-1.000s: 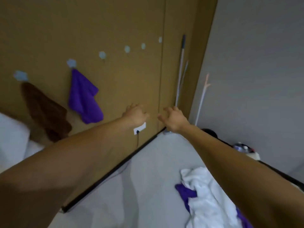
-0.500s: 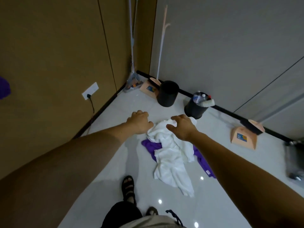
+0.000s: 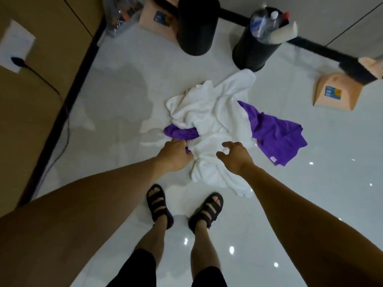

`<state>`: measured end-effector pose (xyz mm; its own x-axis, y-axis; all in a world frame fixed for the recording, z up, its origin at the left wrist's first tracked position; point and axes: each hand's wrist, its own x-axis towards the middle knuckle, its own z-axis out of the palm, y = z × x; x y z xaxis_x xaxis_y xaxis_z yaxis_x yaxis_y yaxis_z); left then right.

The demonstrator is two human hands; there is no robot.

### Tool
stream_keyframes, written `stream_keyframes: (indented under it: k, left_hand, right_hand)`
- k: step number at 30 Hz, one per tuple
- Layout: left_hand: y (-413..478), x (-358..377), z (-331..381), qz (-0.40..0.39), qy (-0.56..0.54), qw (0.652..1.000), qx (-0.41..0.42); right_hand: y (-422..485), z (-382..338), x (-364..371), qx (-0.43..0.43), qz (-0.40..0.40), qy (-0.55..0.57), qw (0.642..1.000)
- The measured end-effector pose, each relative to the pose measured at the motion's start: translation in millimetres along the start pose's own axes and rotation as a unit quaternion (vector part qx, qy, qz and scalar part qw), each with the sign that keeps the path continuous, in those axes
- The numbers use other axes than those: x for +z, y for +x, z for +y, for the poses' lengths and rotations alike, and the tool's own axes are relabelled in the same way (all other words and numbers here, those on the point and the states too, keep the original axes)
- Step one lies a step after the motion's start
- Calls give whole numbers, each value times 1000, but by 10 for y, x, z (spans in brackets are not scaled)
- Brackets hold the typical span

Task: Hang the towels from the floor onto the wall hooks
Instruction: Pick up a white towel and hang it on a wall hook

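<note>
Here the left hand [image 3: 175, 155] seems to pinch the purple towel [image 3: 275, 131], tangled under the white towel [image 3: 211, 112] on the floor [image 3: 310, 204]; the right hand [image 3: 234, 155] hovers, grip wide. Best press the white one down while pulling purple free.

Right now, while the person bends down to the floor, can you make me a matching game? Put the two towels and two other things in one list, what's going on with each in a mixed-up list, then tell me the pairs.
Things:
1. crumpled white cloth towel
2. purple cloth towel
3. right-hand round black plastic bin
4. white wall socket

States:
A. has a black plug in it
B. pinched by the left hand
C. holds a clear bottle
D. lies on top of the pile

Pairs: 1-D, 2-B, 3-C, 4-A.
</note>
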<state>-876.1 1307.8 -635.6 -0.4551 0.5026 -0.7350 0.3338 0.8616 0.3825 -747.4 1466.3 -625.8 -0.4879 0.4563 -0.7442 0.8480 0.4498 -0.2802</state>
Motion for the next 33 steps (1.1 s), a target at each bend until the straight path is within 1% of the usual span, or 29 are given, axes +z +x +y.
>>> stream_keyframes:
  k: [5,9,12,14,16,20,24,26,27,28,30,31,32,33]
  left_hand:
    - [1148,925,-355,-35,6,999,-20]
    - [1962,1550,-579,-17,-13,999,-30]
    - [2383,1866,-692,-2,-35,999,-18]
    - [2530,1984,-763,10,-46,999,-14]
    - [2681,2129,-863,15,-40,999,-10]
    - [2698,2239,-956,24,-48,999,-9]
    - [2423,2117,-808,23,-50,998,-7]
    - [2252,1955,-686,18,-52,998,-1]
    - [2162,1842,-613,13,-50,999,2]
    - [2069,1710,-532,7,-44,999,8]
    - [1853,1381,-343,-2,-33,999,38]
    - [1722,1178,-230,-3,-32,997,67]
    - [1589,967,-122,-1,-32,994,102]
    - [1453,735,-11,1,-28,990,141]
  right_hand:
    - [1179,704,795,47,-33,25,998]
    - [2048,1207,1392,84,-29,42,995]
    - [2555,1473,1665,99,23,45,994]
    - [2791,1586,1727,113,76,50,989]
    - [3034,1715,1806,144,123,61,980]
    - [3162,1821,1820,177,161,80,968]
    - [2835,1692,1703,174,171,111,963]
    - [2571,1569,1573,174,162,144,961]
    - [2404,1476,1486,164,158,151,962]
    - [2224,1371,1387,136,165,144,966]
    - [1832,1107,1169,12,205,84,975]
    - [1611,948,1038,-51,213,67,973]
    - [1398,785,901,-93,199,91,971]
    - [1183,608,728,-115,169,142,969]
